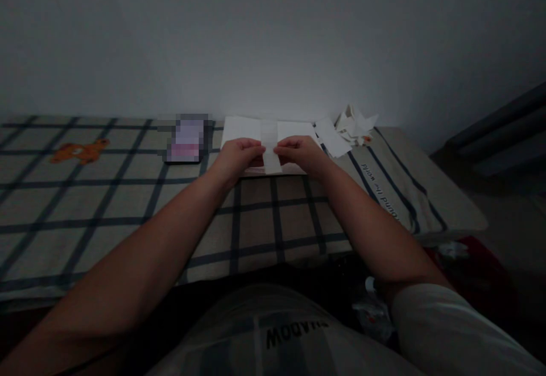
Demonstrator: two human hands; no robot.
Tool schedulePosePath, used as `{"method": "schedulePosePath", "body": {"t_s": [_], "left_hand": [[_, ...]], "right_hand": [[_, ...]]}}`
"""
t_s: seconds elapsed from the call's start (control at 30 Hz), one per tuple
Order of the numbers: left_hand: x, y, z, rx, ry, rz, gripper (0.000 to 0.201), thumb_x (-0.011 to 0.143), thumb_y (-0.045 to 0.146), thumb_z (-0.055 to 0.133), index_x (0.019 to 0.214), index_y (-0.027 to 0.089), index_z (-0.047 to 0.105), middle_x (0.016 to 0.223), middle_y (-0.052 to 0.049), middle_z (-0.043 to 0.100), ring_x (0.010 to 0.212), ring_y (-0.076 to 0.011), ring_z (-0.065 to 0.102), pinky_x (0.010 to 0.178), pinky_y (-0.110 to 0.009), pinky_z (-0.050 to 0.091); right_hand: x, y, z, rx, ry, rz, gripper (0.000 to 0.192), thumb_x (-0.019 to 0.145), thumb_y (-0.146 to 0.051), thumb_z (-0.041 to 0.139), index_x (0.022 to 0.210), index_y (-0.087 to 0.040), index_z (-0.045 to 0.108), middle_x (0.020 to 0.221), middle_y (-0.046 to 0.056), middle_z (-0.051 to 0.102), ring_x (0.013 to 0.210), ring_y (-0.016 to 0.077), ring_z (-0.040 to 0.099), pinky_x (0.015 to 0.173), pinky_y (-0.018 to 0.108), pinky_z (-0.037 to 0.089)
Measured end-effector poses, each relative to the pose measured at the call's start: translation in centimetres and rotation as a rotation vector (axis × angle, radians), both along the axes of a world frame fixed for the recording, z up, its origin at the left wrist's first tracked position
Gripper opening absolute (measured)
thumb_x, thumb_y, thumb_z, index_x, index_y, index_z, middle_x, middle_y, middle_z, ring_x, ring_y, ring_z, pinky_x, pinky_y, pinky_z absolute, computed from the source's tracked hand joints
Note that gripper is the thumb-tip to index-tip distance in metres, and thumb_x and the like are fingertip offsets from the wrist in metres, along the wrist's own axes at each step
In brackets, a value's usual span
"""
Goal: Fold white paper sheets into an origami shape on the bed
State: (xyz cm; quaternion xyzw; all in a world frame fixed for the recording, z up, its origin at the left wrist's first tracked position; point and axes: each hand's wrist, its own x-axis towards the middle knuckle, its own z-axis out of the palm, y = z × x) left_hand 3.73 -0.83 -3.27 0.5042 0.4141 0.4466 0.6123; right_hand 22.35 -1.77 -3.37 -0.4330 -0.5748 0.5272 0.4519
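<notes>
Pinching a narrow strip of white paper [270,147] between them, the left hand [237,157] and the right hand [302,153] meet above the far edge of the desk [128,205]. Each hand has its fingers curled in on the strip, left hand on its left edge, right hand on its right, and the strip stands nearly upright, its lower end hanging just below the knuckles. Right behind the strip lies a flat white sheet [243,128], close to the wall [273,34]. Just to the right of that sheet sits a smaller loose piece of paper [333,137], and beyond it a crumpled heap of paper scraps [355,123]. Left of the sheet rests a small dark object [187,137], blurred so I cannot tell what it is. The desk wears a checked cloth with dark lines, with an orange bear figure [79,151] printed far to the left. The room is dim.
</notes>
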Motion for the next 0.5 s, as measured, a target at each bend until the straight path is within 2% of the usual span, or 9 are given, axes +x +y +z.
{"method": "schedulePosePath", "body": {"t_s": [0.23, 0.5], "left_hand": [[-0.3, -0.32, 0.17, 0.074, -0.007, -0.034, 0.022, 0.071, 0.035, 0.074, 0.078, 0.016, 0.065, 0.074, -0.002, 0.07, 0.068, -0.016, 0.067, 0.075, -0.037, 0.06], [-0.28, -0.41, 0.18, 0.11, 0.091, 0.055, 0.019, 0.067, 0.03, 0.077, 0.074, 0.015, 0.067, 0.068, -0.001, 0.068, 0.063, -0.0138, 0.065, 0.073, -0.033, 0.058]], "right_hand": [[0.03, -0.07, 0.05, -0.003, -0.001, 0.057, 0.017, 0.072, -0.028, 0.079, 0.078, -0.015, 0.07, 0.07, 0.002, 0.072, 0.064, 0.0114, 0.065, 0.068, 0.029, 0.058], [-0.04, -0.13, -0.02, -0.102, -0.018, 0.068, 0.015, 0.073, -0.025, 0.08, 0.077, -0.014, 0.07, 0.068, 0.003, 0.071, 0.062, 0.0127, 0.066, 0.067, 0.029, 0.059]]}}
